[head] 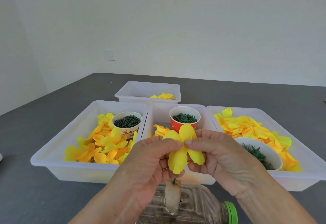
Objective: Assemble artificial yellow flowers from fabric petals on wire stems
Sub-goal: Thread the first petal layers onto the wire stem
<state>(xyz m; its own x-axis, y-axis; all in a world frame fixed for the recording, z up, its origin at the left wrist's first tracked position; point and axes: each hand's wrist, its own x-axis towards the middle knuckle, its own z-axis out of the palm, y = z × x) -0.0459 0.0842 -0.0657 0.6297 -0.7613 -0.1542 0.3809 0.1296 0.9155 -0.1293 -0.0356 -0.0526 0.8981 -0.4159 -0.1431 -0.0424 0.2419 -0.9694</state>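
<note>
Yellow fabric petal piece (182, 146), several lobes joined at a centre, was held in the air above the middle tray (176, 107), pinched from both sides at that centre. The left hand (151, 160) gripped it with thumb and fingertips closing from the left; the right hand (217, 155) did the same from the right, so the two pinches met almost tip to tip at the piece's middle, with lobes spreading up and down out of the grip. Directly below the piece, a short green stem tip (174, 181) stood upright, its long axis roughly vertical, apparently stuck in a pale block (172, 197) fixed to a clear plastic bottle (190, 208) lying on its side, nearer the camera than the middle tray. The coming move seemed to turn on this alignment: the piece's centre lay above the stem tip and slightly to its right, both hands about equally near. Whether the centre had a hole could not be told, as fingers covered it. Loose petals filled the left tray (53, 153) and the right tray (308, 162), to either side of the middle tray, along with paper cups of green parts.
</note>
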